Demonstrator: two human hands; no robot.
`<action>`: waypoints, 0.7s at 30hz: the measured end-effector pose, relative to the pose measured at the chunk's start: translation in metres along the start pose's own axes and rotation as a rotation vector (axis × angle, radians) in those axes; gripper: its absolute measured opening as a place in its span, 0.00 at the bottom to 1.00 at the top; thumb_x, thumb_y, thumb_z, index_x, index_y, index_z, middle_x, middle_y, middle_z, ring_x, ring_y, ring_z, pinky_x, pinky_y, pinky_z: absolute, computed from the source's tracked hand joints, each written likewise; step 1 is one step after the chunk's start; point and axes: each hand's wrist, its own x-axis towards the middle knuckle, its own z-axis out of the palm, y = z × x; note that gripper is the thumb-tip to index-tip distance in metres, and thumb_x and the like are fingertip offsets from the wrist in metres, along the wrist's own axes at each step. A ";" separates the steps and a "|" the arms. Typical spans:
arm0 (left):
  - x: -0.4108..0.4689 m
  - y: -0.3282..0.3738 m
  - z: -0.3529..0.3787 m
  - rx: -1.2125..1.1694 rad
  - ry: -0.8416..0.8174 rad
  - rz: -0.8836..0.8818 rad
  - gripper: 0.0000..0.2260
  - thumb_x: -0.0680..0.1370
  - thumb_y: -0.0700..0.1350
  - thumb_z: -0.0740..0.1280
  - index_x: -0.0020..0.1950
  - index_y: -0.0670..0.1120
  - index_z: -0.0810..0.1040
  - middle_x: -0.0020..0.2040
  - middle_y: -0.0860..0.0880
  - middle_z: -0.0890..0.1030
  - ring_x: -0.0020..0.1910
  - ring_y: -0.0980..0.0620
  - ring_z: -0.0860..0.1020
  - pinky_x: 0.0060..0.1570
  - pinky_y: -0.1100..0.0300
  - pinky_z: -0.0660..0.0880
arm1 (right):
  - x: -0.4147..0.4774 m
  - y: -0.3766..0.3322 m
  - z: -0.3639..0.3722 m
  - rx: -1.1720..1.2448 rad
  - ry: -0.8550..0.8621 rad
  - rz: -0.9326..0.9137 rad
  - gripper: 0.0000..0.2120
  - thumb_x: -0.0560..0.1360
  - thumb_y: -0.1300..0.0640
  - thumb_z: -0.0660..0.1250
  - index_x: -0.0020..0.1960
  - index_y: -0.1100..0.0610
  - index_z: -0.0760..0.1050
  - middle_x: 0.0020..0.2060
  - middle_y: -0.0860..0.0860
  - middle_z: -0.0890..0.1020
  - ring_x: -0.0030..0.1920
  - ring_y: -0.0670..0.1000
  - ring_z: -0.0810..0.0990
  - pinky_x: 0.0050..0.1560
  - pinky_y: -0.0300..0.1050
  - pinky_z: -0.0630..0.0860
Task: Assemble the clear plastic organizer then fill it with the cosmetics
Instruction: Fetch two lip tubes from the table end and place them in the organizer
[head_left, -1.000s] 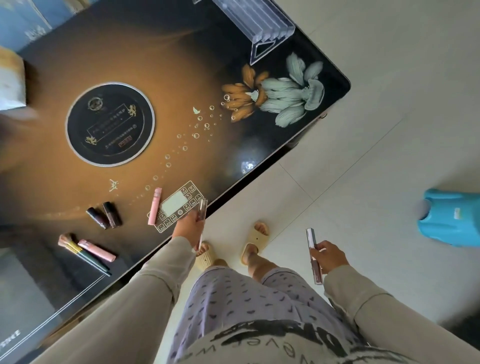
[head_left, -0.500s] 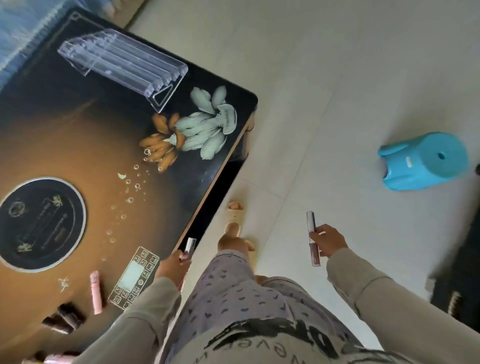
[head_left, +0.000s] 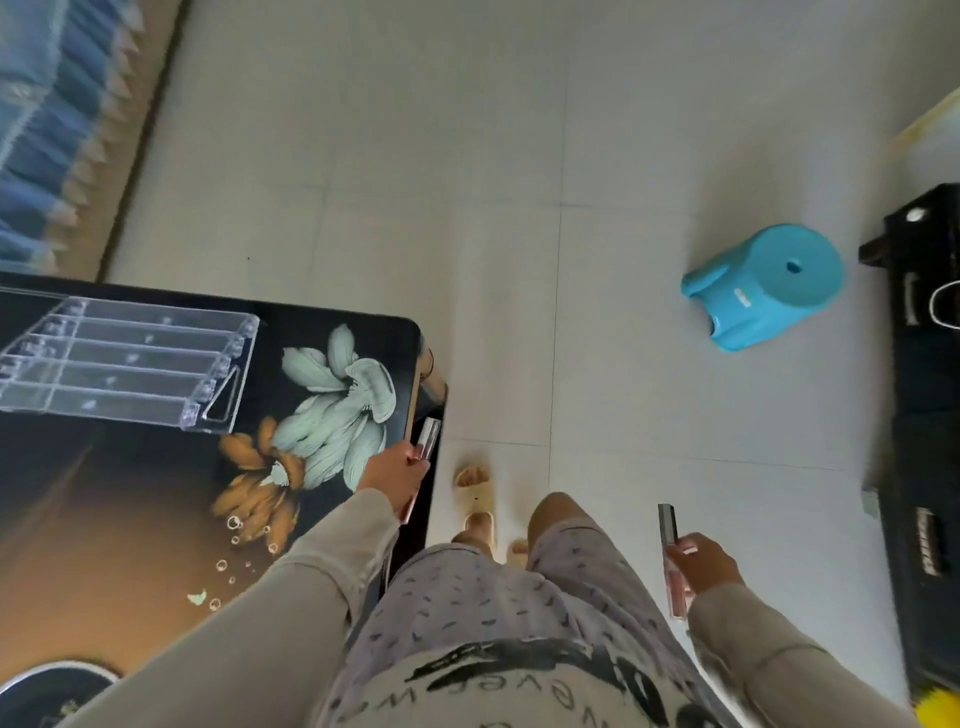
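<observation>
Dark glossy surface (head_left: 130, 519) at left, floor (head_left: 519, 260) at right. Clear organizer (head_left: 124, 364) looks assembled and empty, on surface's far part, long axis left-right. Left hand (head_left: 395, 475) at surface edge, fingers curled round gloss tube (head_left: 427, 439); organizer forward-left of it, apart. Right hand (head_left: 706, 566) over floor, gripping second gloss tube (head_left: 667, 525), farther off. Left hand nearer, likely fills first.

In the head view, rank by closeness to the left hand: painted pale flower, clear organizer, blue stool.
1. Pale flower, painted on the table beside the left hand.
2. Clear organizer, farther left on the table.
3. Blue stool, away on the floor, right.
</observation>
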 end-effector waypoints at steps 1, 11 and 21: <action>0.008 0.012 -0.009 0.017 0.009 0.018 0.13 0.78 0.45 0.59 0.60 0.40 0.72 0.56 0.38 0.79 0.55 0.40 0.77 0.52 0.56 0.71 | 0.002 -0.004 -0.005 0.005 0.004 0.017 0.14 0.76 0.60 0.62 0.59 0.66 0.73 0.59 0.63 0.78 0.58 0.63 0.77 0.60 0.49 0.71; 0.055 0.074 -0.037 0.007 -0.008 0.004 0.13 0.78 0.45 0.60 0.60 0.40 0.73 0.53 0.39 0.81 0.51 0.42 0.80 0.55 0.53 0.74 | 0.053 -0.100 -0.067 -0.064 -0.006 -0.043 0.15 0.77 0.59 0.61 0.61 0.65 0.72 0.61 0.62 0.77 0.60 0.62 0.76 0.61 0.48 0.71; 0.076 0.108 -0.021 -0.222 0.027 -0.309 0.15 0.78 0.44 0.63 0.61 0.37 0.73 0.59 0.37 0.79 0.58 0.41 0.77 0.56 0.57 0.70 | 0.131 -0.279 -0.172 -0.216 -0.025 -0.345 0.13 0.76 0.60 0.63 0.58 0.64 0.74 0.55 0.64 0.80 0.56 0.64 0.78 0.59 0.55 0.75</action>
